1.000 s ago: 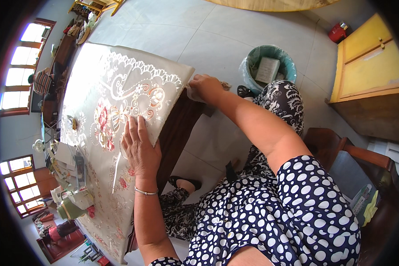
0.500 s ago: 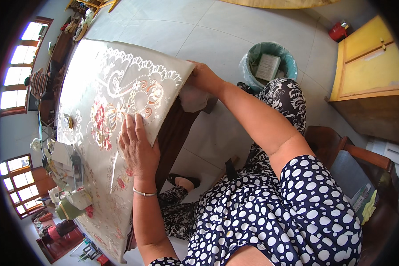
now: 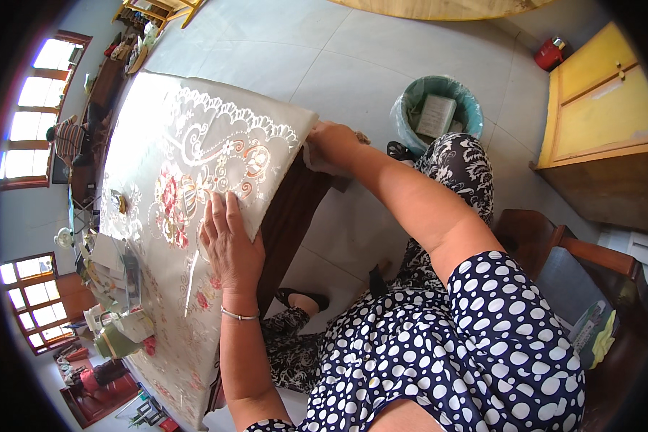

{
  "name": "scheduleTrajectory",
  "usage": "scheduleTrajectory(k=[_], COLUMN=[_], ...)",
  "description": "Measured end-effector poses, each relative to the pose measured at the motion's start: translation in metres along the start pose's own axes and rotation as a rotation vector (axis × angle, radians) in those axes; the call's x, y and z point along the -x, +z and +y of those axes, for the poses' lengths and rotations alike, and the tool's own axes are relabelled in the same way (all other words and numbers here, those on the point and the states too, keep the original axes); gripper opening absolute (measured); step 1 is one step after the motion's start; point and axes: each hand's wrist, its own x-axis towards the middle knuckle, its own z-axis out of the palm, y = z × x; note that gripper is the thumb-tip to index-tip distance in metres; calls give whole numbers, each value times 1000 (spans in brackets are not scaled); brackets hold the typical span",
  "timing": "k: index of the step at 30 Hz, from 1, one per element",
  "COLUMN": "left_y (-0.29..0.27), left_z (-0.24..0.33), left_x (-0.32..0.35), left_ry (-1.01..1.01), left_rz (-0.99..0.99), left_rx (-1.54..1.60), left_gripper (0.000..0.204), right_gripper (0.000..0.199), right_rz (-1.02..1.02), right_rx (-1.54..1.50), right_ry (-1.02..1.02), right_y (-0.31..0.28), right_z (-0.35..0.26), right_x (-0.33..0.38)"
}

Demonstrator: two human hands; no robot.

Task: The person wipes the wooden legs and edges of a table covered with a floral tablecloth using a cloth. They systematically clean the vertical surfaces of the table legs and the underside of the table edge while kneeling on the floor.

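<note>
The dark wooden surface (image 3: 295, 209) lies under the left hand and carries a large pale tablecloth (image 3: 151, 144), lace-patterned with red flowers, which covers it and hangs over the near edge. It looks thin, soft and light, likely a smooth plastic-coated sheet that slides easily and creases rather than tears; the lace border by the corner seems the weakest part. The best hold appears to be the hem at the corner or along the near edge, pinched between thumb and fingers, with a flat palm steadying the middle.

The left hand (image 3: 227, 241) rests flat on the cloth, fingers (image 3: 219, 212) together and straight, pressing it down near the edge. The right hand (image 3: 331, 137) is beyond it at the cloth's far corner, curled over a small pale rag (image 3: 317, 160); I cannot tell how tightly its fingers close.

Past the right hand stands a teal waste bin (image 3: 439, 108).
</note>
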Motion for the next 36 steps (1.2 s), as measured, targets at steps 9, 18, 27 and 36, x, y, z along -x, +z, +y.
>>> scheduleTrajectory(k=[9, 18, 27, 36], left_y=[1, 0, 3, -13], left_z=[1, 0, 1, 7], left_x=[1, 1, -1, 9], left_ry=[-4, -11, -6, -29], left_rz=[-13, -18, 14, -79], left_rx=[-11, -3, 10, 82], left_gripper=[72, 74, 74, 75], right_gripper=[37, 40, 23, 21], right_rz=[85, -55, -314, 49], right_rx=[-603, -479, 310, 516], right_ry=[58, 12, 10, 106], right_y=[-19, -34, -34, -116], right_z=[-13, -23, -16, -1], right_x=[2, 4, -5, 11])
